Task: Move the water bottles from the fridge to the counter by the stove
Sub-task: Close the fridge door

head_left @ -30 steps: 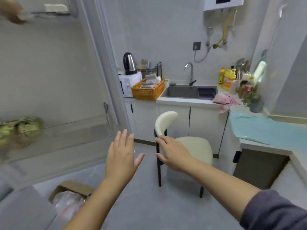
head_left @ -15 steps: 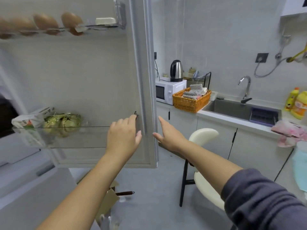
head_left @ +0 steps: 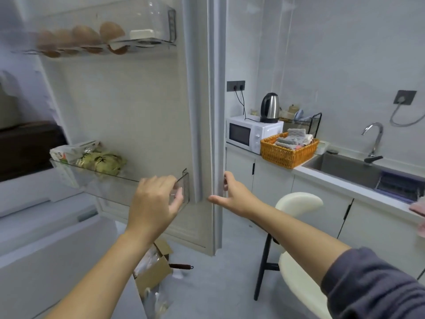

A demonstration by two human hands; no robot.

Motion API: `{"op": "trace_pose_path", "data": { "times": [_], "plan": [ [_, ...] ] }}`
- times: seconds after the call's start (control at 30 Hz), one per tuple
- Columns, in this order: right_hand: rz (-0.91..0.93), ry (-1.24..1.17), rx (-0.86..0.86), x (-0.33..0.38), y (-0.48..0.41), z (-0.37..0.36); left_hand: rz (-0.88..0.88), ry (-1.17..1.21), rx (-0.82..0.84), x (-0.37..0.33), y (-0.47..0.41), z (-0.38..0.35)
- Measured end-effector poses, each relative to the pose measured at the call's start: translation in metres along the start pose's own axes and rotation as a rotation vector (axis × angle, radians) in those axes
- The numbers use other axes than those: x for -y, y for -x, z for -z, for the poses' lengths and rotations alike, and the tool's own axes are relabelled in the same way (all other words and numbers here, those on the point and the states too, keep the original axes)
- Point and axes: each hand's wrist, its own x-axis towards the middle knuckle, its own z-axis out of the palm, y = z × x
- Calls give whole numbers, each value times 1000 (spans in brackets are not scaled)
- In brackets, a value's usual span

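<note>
At the fridge door (head_left: 147,116), swung open; where the water bottles are cannot be told. Gripping its edge is the right hand (head_left: 234,196), fingers curled round, thumb apart. By the clear door shelf (head_left: 110,180) the left hand (head_left: 156,203), fingers half curled, grip unclear. Above, eggs (head_left: 87,35); microwave (head_left: 250,134) beyond.

We take the fridge door (head_left: 142,107) as our mark: eggs (head_left: 87,36) in its upper shelf, packets (head_left: 101,160) in its lower one, a cardboard box (head_left: 154,270) on the floor beneath it. To its right there's the microwave (head_left: 248,133) with the kettle (head_left: 269,108) on top, then the basket (head_left: 288,150), then the sink (head_left: 349,168). The chair (head_left: 299,284) stands right of the door, nearer us.
</note>
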Motion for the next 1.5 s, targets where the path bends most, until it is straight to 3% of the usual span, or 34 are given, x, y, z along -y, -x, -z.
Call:
{"op": "trace_pose_path", "data": {
  "times": [0.27,0.43,0.63,0.97,1.13,1.27,1.37,1.5],
  "plan": [
    [209,-16,127,31,9,4,152,52,76,18,28,56],
    [343,77,180,63,19,-8,136,26,50,23,35,86],
    [463,185,246,120,33,-39,153,-44,52,50,65,132],
    [580,136,333,215,59,-103,273,-47,128,110,116,219],
    [632,113,381,257,55,-136,457,2,150,139,145,255],
    [724,159,255,293,35,-144,589,50,185,165,165,275],
    [784,302,60,319,8,-141,634,96,179,181,171,289],
    [814,312,-110,346,-25,-132,719,147,58,187,176,297]
  ]
}}
